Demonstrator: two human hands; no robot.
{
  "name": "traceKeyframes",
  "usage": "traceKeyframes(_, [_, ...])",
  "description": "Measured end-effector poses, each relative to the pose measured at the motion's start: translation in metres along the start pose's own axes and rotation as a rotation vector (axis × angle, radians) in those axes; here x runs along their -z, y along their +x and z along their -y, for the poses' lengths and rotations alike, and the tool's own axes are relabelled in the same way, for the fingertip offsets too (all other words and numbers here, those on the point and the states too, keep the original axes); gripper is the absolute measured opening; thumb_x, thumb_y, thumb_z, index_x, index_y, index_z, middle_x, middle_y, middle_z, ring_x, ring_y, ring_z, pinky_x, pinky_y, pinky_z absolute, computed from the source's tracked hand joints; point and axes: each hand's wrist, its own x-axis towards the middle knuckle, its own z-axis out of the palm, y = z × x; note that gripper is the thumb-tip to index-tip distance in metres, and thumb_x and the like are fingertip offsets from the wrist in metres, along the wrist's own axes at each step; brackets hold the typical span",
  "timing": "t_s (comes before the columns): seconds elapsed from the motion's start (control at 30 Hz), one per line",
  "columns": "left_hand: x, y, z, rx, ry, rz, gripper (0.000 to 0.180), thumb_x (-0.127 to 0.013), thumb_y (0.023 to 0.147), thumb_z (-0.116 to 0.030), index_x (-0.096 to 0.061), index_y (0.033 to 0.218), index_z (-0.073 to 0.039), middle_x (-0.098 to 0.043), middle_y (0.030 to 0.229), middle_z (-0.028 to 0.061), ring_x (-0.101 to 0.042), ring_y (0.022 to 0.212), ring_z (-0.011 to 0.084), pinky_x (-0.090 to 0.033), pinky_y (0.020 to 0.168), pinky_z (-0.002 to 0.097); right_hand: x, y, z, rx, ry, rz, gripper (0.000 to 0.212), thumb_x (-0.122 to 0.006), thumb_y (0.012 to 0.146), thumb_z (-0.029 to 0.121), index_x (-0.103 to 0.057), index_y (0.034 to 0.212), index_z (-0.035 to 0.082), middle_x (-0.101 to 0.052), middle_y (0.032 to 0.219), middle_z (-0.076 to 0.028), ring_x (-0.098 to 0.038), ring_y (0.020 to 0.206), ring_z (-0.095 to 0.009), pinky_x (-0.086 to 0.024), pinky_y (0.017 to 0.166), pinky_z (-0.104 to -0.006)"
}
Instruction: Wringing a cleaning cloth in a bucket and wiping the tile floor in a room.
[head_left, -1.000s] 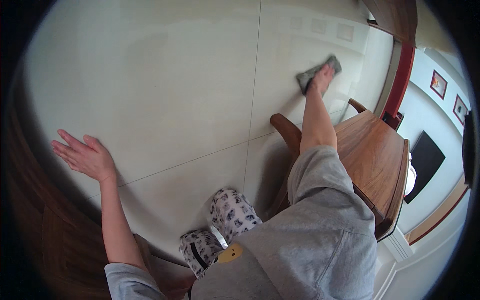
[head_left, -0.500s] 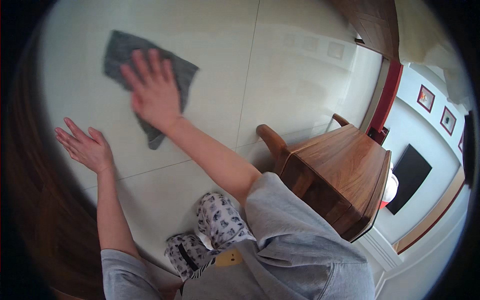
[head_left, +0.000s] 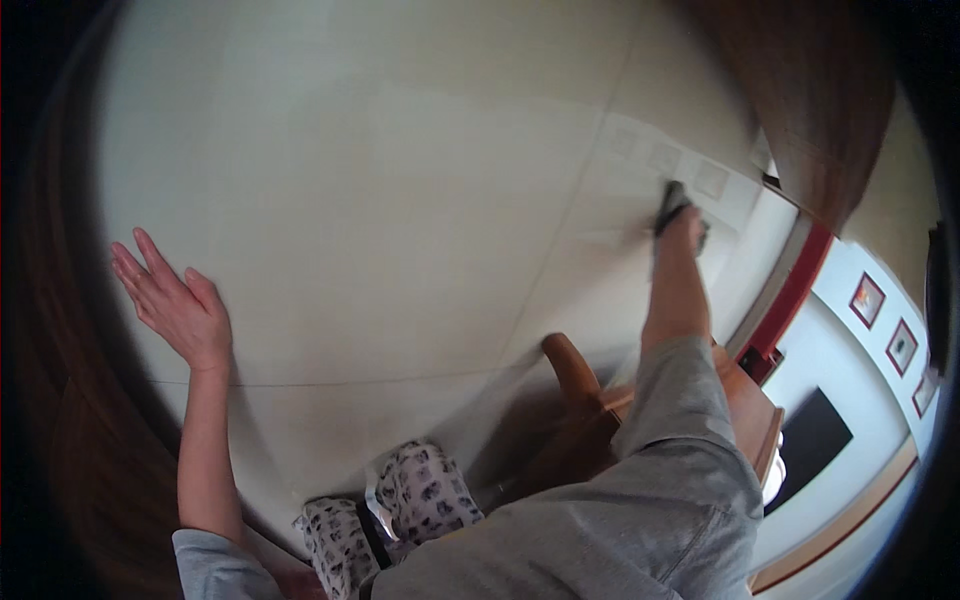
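Note:
My right hand (head_left: pixel 692 225) is stretched far out to the right, low over the glossy pale tiled floor (head_left: pixel 380 220). With it is a dark grey cloth (head_left: pixel 672 203), bunched and partly hidden behind the hand; both are small and smeared by motion. At the left, my left hand (head_left: pixel 180 310) holds nothing. Its fingers are straight and the thumb stands apart; whether it touches the floor I cannot tell.
A wooden piece of furniture with tapered legs (head_left: pixel 572 368) stands beneath my right arm. Dark brown wood (head_left: pixel 55 300) runs along the left, and more wooden furniture (head_left: pixel 835 110) is at the upper right. Beyond are a black screen (head_left: pixel 815 440) and framed pictures (head_left: pixel 867 299) on a wall.
My right hand has swept from the upper left to the far right, and the cloth, spread flat before, has gone with it. My left hand has barely moved.

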Motion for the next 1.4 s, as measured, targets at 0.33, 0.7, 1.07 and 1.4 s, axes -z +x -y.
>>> traceKeyframes(0.33, [-0.009,-0.001,-0.009,0.0,-0.027,0.04,0.065,-0.036,0.099,-0.025,-0.021,0.16,-0.007,-0.014,0.165,0.0215,-0.014,0.153,0.0415,-0.014,0.121,0.0542,0.056,0.17,0.28,0.74,0.457,-0.575,0.07,-0.039,0.098,0.059,-0.04,0.153,0.015,-0.04,0.156,-0.017,-0.039,0.142,-0.034,-0.03,0.117,-0.0432])
traceKeyframes(0.7, [-0.014,0.001,-0.016,0.026,-0.081,0.045,0.069,-0.04,0.095,-0.022,-0.022,0.16,-0.006,-0.014,0.165,0.023,-0.014,0.152,0.0422,-0.015,0.12,0.0555,0.08,0.045,0.431,1.249,0.173,-0.556,0.055,-0.037,0.104,0.047,-0.055,0.139,0.007,-0.055,0.141,-0.021,-0.054,0.128,-0.038,-0.042,0.108,-0.0465])
traceKeyframes(1.07, [0.006,-0.004,-0.006,0.108,-0.082,0.083,0.079,-0.051,0.087,-0.021,-0.023,0.159,-0.006,-0.014,0.165,0.0232,-0.016,0.152,0.0425,-0.02,0.12,0.0539,0.044,-0.209,0.258,1.697,0.276,-0.444,0.052,-0.047,0.102,0.032,-0.042,0.151,0.015,-0.034,0.161,-0.008,-0.023,0.152,-0.032,-0.019,0.121,-0.0541])
traceKeyframes(1.4, [0.015,-0.001,-0.005,0.155,-0.125,0.112,0.082,-0.056,0.085,-0.022,-0.023,0.159,-0.009,-0.014,0.164,0.0237,-0.015,0.152,0.0421,-0.021,0.12,0.0528,0.014,-0.44,0.174,1.682,0.124,-0.137,0.068,-0.055,0.091,0.028,-0.035,0.156,0.02,-0.022,0.166,-0.01,-0.019,0.152,-0.037,-0.019,0.12,-0.0552])
